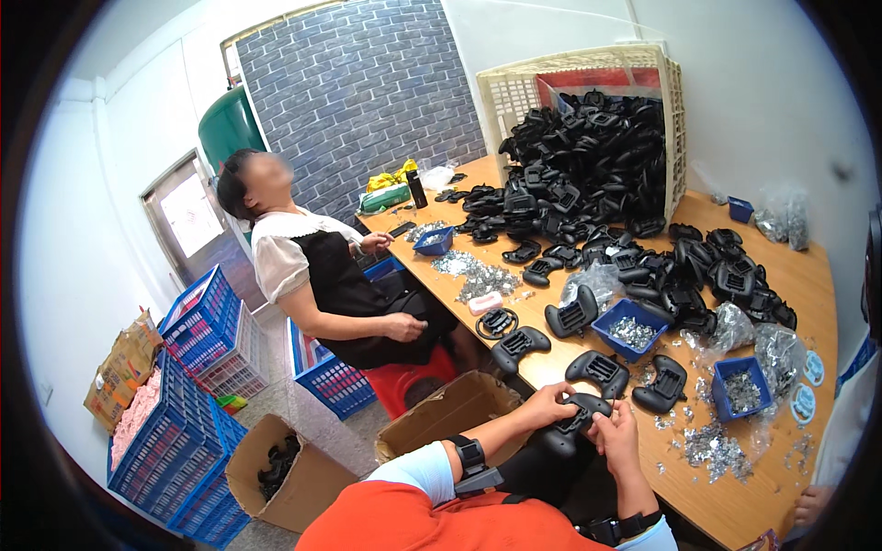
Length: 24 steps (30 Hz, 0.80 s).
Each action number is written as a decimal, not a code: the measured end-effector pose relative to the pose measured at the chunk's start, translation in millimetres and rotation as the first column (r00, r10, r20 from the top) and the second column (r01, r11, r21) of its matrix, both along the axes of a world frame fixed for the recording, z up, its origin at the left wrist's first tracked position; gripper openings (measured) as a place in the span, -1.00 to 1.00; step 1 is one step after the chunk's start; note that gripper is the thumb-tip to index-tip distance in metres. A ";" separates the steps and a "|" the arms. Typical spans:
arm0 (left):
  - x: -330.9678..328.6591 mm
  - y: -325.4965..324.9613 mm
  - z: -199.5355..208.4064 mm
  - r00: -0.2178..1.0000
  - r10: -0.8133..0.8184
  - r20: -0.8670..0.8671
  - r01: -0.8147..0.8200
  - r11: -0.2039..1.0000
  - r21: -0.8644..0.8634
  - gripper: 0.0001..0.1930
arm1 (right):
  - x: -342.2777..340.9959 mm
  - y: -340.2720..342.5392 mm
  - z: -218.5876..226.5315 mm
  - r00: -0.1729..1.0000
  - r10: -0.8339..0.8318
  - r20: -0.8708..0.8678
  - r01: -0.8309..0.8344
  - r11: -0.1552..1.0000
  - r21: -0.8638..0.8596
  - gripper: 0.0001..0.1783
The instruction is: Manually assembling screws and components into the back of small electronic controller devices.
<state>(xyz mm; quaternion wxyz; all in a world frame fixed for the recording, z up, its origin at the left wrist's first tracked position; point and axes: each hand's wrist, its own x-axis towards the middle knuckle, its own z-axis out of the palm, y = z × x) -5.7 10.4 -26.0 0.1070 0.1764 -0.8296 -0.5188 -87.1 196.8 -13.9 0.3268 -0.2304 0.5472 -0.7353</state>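
Observation:
A black game controller shell (pixel 579 421) is held over the table's front edge, between both my hands. My left hand (pixel 549 405) grips its left end, fingers closed. At the other end my right hand (pixel 616 439) is closed on the right grip, thumb and forefinger close together at its upper edge; whether a small part sits between them is too small to tell. Just beyond lie another controller shell (pixel 598 372) and, to the right, a third shell (pixel 660 385). A blue bin (pixel 742 389) of small silvery metal parts stands to the right, beside loose metal parts (pixel 715 450).
A second blue bin (pixel 630 329) stands ahead. Behind it black shells spill from a tipped cream crate (pixel 675 129). A person (pixel 317 266) sits at the left; another person's hand (pixel 812 503) shows at the right edge. Cardboard boxes (pixel 276 473) and blue crates (pixel 165 455) stand left.

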 end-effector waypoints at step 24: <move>-0.9 21.2 23.8 0.987 0.085 -0.137 -0.089 0.996 -0.021 -0.61 | -7.2 3.3 9.4 0.983 -0.046 0.180 0.051 0.998 -0.025 -0.72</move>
